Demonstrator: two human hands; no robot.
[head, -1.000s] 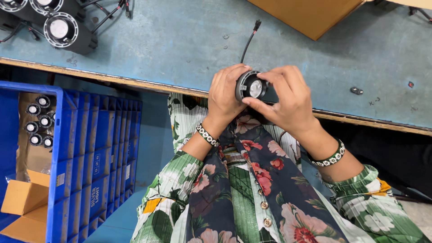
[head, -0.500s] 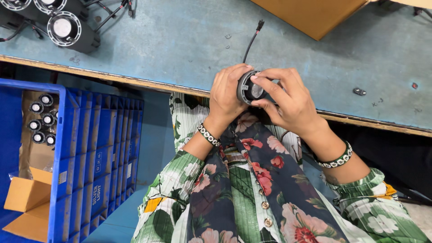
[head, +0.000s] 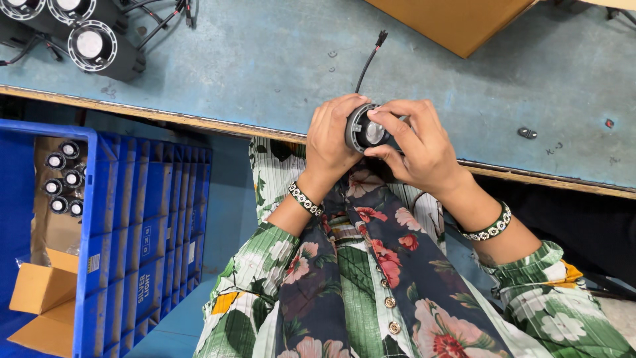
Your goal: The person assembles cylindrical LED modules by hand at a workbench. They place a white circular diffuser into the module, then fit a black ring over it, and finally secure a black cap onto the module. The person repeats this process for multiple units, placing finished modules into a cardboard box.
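Left hand [head: 330, 142] is wrapped round the side of a small round black lamp unit [head: 363, 128], clenched on its body; right hand [head: 416, 146] grips it from the other side w/ fingertips [head: 379, 114] pinching over the rim and pale front disc. Unit sits between both hands, just above the near edge of the blue-grey bench [head: 265, 66], over the person's lap. Looks like rigid plastic/metal, prob. light but compact; the rim is ridged so grip should be OK, best taken by the cylindrical side wall, not the pale face, which may scratch or mark. Face points up toward the camera, slightly left; its short axis runs up-down. Thin black cable [head: 368, 56] leads away across the bench, plug end far from the hands, floppy, could snag. Further out: similar round units [head: 93, 45] far left on bench, a cardboard box [head: 457, 20] at the top edge, blue crate [head: 132, 219] beside the lap w/ small cylinders [head: 61, 179] inside.
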